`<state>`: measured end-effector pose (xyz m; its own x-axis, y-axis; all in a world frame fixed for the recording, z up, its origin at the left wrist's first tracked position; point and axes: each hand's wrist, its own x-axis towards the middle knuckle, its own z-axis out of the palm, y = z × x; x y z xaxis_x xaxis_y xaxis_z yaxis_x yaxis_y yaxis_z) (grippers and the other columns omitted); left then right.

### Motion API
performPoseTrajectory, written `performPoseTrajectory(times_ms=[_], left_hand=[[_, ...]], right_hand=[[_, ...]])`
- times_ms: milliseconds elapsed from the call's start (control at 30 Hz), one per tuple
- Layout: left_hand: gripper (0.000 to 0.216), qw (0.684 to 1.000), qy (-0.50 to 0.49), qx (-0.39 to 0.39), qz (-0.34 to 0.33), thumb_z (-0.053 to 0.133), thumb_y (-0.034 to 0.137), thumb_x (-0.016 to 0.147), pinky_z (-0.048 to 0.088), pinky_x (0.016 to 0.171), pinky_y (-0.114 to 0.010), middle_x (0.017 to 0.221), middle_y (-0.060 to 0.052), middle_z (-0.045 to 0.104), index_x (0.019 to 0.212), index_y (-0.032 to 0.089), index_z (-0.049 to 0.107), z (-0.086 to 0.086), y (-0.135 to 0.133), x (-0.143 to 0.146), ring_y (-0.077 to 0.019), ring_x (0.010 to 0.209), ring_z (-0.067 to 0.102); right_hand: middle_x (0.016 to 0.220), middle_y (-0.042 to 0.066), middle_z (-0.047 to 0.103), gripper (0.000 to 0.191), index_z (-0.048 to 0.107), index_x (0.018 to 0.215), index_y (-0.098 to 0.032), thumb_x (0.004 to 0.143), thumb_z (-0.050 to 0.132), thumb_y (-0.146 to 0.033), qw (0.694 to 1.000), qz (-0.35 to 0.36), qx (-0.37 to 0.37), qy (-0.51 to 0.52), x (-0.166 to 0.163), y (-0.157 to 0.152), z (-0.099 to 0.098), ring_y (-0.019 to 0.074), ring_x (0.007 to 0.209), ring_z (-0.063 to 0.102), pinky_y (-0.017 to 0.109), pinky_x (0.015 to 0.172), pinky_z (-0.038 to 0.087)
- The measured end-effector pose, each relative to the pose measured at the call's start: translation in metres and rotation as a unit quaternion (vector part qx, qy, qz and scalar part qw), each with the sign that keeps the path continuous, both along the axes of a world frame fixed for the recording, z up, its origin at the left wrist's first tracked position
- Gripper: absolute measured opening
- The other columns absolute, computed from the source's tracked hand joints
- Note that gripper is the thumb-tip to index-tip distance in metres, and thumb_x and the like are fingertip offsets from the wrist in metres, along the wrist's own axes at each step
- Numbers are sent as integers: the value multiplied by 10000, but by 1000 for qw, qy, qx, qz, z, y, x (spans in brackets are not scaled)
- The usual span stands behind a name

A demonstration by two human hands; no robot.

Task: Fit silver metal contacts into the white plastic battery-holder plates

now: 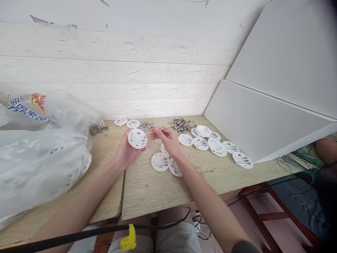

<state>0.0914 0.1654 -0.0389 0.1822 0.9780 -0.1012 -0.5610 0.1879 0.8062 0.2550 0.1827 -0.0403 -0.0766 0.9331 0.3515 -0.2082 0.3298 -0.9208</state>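
My left hand (128, 151) grips a round white plastic disc (137, 138) with slots and small metal pieces, tilted up above the table. Close to its right, my right hand (167, 138) pinches a thin, pale wooden stick (158, 130); its tip lies near the disc's right side, and whether they touch I cannot tell. Several similar discs (160, 161) lie on the table just below my right hand, partly hidden by my forearm. Behind my hands are two more discs (133, 124) and a heap of small metal bits (181, 124).
More white discs (217, 146) lie in a loose group at the right. A large clear plastic bag (44, 161) fills the table's left side. A grey panel (265, 116) stands at the right, with green wires (302, 160) beside it. A black cable (94, 232) crosses in front.
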Motion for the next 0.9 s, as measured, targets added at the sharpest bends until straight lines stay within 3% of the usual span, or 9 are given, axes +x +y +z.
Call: performPoseTrajectory(times_ms=[133, 533, 667, 900], left_hand=[[371, 1000, 4, -5, 8, 470, 534, 900, 509, 565, -292, 843, -82, 648, 930, 192, 610, 1, 0, 0, -182, 653, 592], [369, 999, 40, 0, 10, 447, 542, 902, 516, 603, -303, 853, -80, 660, 920, 216, 618, 4, -2, 1, -190, 663, 600], [353, 1000, 2, -9, 11, 478, 521, 894, 512, 610, -300, 810, -78, 669, 910, 203, 630, 1, -1, 0, -192, 651, 605], [342, 999, -28, -10, 10, 503, 503, 893, 516, 649, -304, 922, -80, 706, 929, 201, 659, 1, -1, -2, -215, 755, 632]], right_hand=[[829, 85, 739, 390, 723, 825, -140, 752, 713, -523, 1000, 25, -3, 9, 1, -2, 3, 217, 780, 722, 383, 780, 611], [912, 93, 732, 427, 712, 837, -142, 788, 658, -563, 999, 42, 23, -6, -4, -2, -3, 199, 818, 714, 378, 818, 610], [923, 92, 725, 414, 717, 835, -144, 791, 660, -552, 999, 39, 23, -3, -5, -1, -5, 202, 824, 713, 381, 817, 611], [888, 90, 728, 418, 699, 833, -142, 763, 684, -554, 999, 37, 4, 11, -5, -3, -3, 197, 795, 705, 332, 686, 625]])
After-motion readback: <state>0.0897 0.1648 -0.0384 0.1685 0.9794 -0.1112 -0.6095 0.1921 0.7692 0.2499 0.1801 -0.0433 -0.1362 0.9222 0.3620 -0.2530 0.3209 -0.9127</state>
